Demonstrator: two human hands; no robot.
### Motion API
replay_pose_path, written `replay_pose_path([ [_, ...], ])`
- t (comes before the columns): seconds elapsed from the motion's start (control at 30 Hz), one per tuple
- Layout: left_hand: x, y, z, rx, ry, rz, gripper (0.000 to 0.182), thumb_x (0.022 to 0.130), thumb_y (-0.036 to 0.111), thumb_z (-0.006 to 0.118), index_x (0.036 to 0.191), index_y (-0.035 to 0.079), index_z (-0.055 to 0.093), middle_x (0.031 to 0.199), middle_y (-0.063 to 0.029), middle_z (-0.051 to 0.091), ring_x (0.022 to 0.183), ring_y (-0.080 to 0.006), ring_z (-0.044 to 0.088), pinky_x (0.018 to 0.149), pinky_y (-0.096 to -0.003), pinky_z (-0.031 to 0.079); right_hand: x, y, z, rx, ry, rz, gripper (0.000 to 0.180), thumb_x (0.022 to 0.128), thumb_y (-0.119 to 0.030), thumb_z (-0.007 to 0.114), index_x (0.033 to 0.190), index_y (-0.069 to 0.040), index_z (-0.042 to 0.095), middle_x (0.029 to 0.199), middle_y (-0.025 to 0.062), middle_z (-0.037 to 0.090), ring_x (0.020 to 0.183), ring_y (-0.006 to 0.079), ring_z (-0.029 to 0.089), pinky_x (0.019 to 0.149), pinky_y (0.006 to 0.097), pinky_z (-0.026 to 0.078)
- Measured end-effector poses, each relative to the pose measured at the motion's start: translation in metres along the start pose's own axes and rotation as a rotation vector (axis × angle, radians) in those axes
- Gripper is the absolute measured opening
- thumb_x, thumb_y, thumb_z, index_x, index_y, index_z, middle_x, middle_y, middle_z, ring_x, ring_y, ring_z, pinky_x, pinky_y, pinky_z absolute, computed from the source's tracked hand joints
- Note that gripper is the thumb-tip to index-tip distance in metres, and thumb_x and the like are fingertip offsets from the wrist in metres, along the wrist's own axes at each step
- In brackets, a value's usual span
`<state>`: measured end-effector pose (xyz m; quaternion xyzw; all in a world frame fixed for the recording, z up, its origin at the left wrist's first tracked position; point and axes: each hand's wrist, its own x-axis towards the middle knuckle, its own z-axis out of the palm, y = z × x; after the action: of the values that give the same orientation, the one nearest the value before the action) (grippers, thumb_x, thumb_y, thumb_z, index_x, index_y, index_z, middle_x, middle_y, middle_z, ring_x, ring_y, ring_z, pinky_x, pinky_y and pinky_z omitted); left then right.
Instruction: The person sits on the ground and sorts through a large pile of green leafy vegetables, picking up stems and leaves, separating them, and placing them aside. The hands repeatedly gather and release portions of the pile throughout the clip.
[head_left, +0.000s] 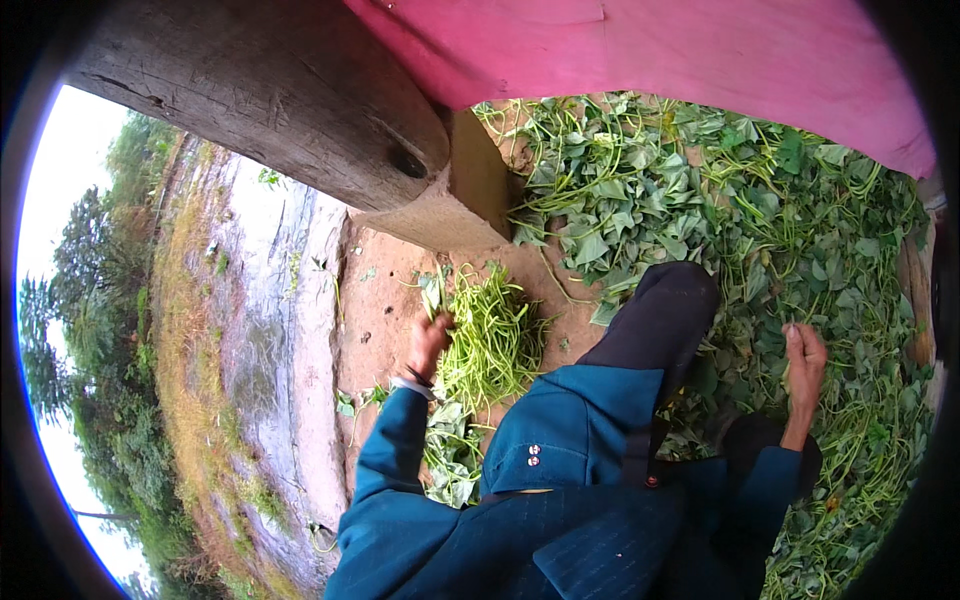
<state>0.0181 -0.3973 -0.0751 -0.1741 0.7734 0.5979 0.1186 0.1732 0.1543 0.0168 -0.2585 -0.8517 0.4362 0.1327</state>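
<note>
My left hand (430, 343) is at the left side of a heap of pale green leaf stalks (491, 337) on the bare earth floor. Its fingers are closed around a small green leafy sprig (432, 292) that sticks out past the fingertips. My right hand (805, 364) hovers over a wide spread of leafy vines (847, 285), thumb and fingers drawn together. Whether anything small sits in that pinch is not clear. More loose leaves (452, 450) lie below the stalk heap, close to my left sleeve.
A thick wooden post (277, 97) on a squared stone base (442, 214) rises just beyond the heap. Pink cloth (675, 60) hangs across the top. To the left, the earth floor (382, 330) ends at a pale ledge (319, 360), with grass and trees outside. My bent knee (667, 300) separates heap and vines.
</note>
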Motion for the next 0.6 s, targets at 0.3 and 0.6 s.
replay_pose_path([
  [0.3, 0.041, -0.148, -0.005, -0.122, -0.030, -0.518, 0.020, 0.080, 0.013, 0.060, 0.096, 0.002, 0.057, 0.071, -0.0093, 0.060, 0.054, -0.0213, 0.060, 0.044, -0.0304, 0.046, -0.005, 0.092, 0.017, -0.054, -0.048, 0.215, 0.022, 0.087, -0.022, 0.055, 0.083, -0.002, 0.061, 0.063, -0.0014, 0.045, 0.058, 0.0099, 0.037, 0.053, 0.0294, 0.032],
  [0.6, 0.096, -0.195, -0.030, 0.769, -0.070, -0.393, 0.061, 0.062, 0.046, 0.072, 0.096, -0.004, 0.062, 0.090, -0.0190, 0.064, 0.086, -0.0323, 0.060, 0.074, -0.0380, 0.048, -0.017, 0.108, 0.040, -0.164, -0.249, 0.226, 0.017, 0.083, -0.013, 0.055, 0.075, 0.001, 0.056, 0.059, 0.0019, 0.046, 0.055, 0.0116, 0.042, 0.051, 0.0312, 0.036],
])
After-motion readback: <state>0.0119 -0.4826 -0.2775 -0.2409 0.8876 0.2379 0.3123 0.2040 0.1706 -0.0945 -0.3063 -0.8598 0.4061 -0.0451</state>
